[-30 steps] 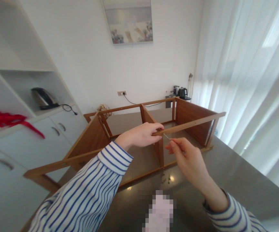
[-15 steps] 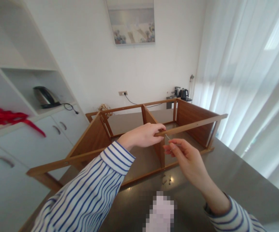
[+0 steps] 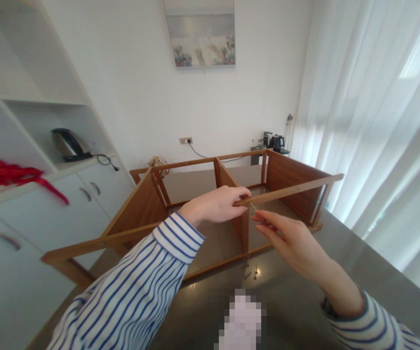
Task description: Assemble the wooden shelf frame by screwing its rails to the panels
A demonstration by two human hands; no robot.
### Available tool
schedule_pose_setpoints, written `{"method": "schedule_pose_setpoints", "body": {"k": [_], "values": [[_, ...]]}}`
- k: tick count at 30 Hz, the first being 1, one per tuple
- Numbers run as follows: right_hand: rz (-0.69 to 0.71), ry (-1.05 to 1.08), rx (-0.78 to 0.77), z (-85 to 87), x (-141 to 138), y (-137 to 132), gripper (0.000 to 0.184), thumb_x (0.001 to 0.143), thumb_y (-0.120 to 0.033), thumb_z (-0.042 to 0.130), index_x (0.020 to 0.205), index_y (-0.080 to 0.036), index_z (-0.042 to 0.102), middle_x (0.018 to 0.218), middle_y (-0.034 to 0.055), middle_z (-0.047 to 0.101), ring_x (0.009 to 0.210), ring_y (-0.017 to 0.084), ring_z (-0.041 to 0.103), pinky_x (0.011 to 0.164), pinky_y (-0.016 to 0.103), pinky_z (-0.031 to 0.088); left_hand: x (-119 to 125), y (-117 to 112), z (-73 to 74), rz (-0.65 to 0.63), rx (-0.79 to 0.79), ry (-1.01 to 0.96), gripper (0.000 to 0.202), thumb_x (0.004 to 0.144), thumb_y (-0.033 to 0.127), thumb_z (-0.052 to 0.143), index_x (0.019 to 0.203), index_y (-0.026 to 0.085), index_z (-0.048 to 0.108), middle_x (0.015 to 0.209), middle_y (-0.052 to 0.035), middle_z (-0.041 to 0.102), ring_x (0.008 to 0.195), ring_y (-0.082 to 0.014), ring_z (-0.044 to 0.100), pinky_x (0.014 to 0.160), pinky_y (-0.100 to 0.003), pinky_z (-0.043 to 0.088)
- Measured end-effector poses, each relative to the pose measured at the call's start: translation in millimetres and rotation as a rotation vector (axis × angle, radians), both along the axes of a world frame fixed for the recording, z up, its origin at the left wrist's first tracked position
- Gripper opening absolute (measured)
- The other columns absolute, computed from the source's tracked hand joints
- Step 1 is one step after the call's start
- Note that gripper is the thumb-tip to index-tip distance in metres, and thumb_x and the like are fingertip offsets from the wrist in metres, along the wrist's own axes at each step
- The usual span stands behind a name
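Observation:
A brown wooden cabinet frame (image 3: 286, 172) lies on a dark grey table (image 3: 348, 257). My left hand (image 3: 217, 204) grips the frame's near top rail (image 3: 293, 188) where it meets the middle divider (image 3: 244, 228). My right hand (image 3: 288, 238) pinches a thin metal screw (image 3: 253, 206) whose tip points at the rail beside my left fingers. Both sleeves are white with blue stripes.
Loose screws (image 3: 251, 272) lie on the table in front of the frame. White cupboards (image 3: 49, 214) with a kettle (image 3: 67, 144) and red cloth (image 3: 9, 175) stand at left. A second kettle (image 3: 276, 142) sits by the far wall. White curtains (image 3: 377, 121) hang at right.
My right hand has shifted slightly right and turned flatter, keeping the screw near the rail. My left hand stays on the rail. The camera view drifted a little.

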State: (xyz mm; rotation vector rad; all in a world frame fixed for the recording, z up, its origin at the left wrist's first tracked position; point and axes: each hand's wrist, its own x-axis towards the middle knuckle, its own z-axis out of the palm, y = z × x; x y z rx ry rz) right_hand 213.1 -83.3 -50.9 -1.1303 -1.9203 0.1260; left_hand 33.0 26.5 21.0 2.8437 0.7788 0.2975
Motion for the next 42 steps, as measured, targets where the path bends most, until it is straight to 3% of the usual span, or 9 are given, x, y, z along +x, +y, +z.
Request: {"method": "schedule_pose_setpoints", "body": {"k": [5, 10, 17, 24, 29, 35, 38, 42], "values": [[-0.037, -0.048, 0.126, -1.4, -1, 4, 0.025, 0.09, -0.029, 0.051, 0.112, -0.021, 0.063, 0.106, 0.0075, 0.068, 0.096, 0.018, 0.063, 0.084, 0.032, 0.052, 0, -1, 0.6, 0.02, -0.006, 0.006, 0.032, 0.083, 0.036, 0.049, 0.111, 0.022, 0.056, 0.082, -0.0017, 0.064, 0.07, -0.0155, 0.058, 0.06, -0.024, 0.037], [-0.063, -0.009, 0.15, -2.8, -6, 5, 0.023, 0.09, -0.029, 0.052, 0.106, -0.02, 0.065, 0.1, 0.0066, 0.07, 0.091, 0.017, 0.065, 0.082, 0.029, 0.052, 0, 0, 0.7, 0.025, -0.012, 0.005, 0.032, 0.083, 0.035, 0.05, 0.112, 0.022, 0.056, 0.086, -0.0025, 0.066, 0.072, -0.0157, 0.059, 0.062, -0.024, 0.038], [-0.113, 0.223, -0.039, -5.7, -12, 5, 0.026, 0.09, -0.036, 0.05, 0.101, -0.02, 0.067, 0.088, 0.0037, 0.072, 0.078, 0.016, 0.067, 0.07, 0.026, 0.052, 0, -1, -0.5, 0.003, -0.005, 0.003, 0.03, 0.084, 0.035, 0.049, 0.109, 0.021, 0.056, 0.082, -0.0015, 0.064, 0.071, -0.0152, 0.058, 0.06, -0.024, 0.038], [-0.039, 0.601, -0.201, -7.5, -20, 7, 0.032, 0.09, -0.043, 0.048, 0.096, -0.017, 0.066, 0.088, 0.0063, 0.072, 0.07, 0.014, 0.065, 0.063, 0.025, 0.052, 0, -1, 0.0, 0.017, -0.007, 0.009, 0.03, 0.084, 0.034, 0.049, 0.111, 0.022, 0.055, 0.087, -0.002, 0.066, 0.073, -0.0151, 0.059, 0.061, -0.024, 0.039], [0.019, 0.706, -0.252, -8.9, -21, 8, 0.033, 0.09, -0.044, 0.048, 0.098, -0.016, 0.064, 0.09, 0.0076, 0.072, 0.072, 0.015, 0.065, 0.062, 0.026, 0.052, -1, -1, 0.6, 0.008, -0.014, 0.008, 0.03, 0.084, 0.034, 0.049, 0.11, 0.022, 0.056, 0.083, -0.0011, 0.065, 0.07, -0.0144, 0.058, 0.06, -0.023, 0.038], [-0.055, 0.538, -0.166, -14.1, -15, 8, 0.027, 0.091, -0.039, 0.05, 0.109, -0.021, 0.059, 0.087, 0.0034, 0.071, 0.068, 0.012, 0.064, 0.06, 0.024, 0.051, -1, 0, 0.3, 0.007, -0.011, 0.012, 0.03, 0.084, 0.035, 0.049, 0.11, 0.022, 0.056, 0.083, -0.0014, 0.065, 0.069, -0.0144, 0.058, 0.059, -0.023, 0.037], [-0.11, 0.323, -0.014, -14.2, -9, 7, 0.024, 0.091, -0.032, 0.051, 0.113, -0.024, 0.056, 0.086, 0.0004, 0.07, 0.069, 0.011, 0.064, 0.062, 0.023, 0.052, -1, 1, -0.7, 0.016, -0.008, 0.014, 0.031, 0.084, 0.035, 0.049, 0.111, 0.022, 0.056, 0.086, -0.0023, 0.066, 0.071, -0.0148, 0.058, 0.06, -0.024, 0.038], [-0.092, 0.02, 0.185, -9.0, 1, 3, 0.02, 0.092, -0.022, 0.049, 0.11, -0.022, 0.058, 0.095, 0.0025, 0.069, 0.084, 0.012, 0.065, 0.076, 0.023, 0.051, -1, 2, -1.6, 0.019, -0.001, 0.011, 0.033, 0.083, 0.035, 0.05, 0.113, 0.022, 0.055, 0.088, -0.0028, 0.066, 0.072, -0.0152, 0.059, 0.061, -0.024, 0.039]]}}
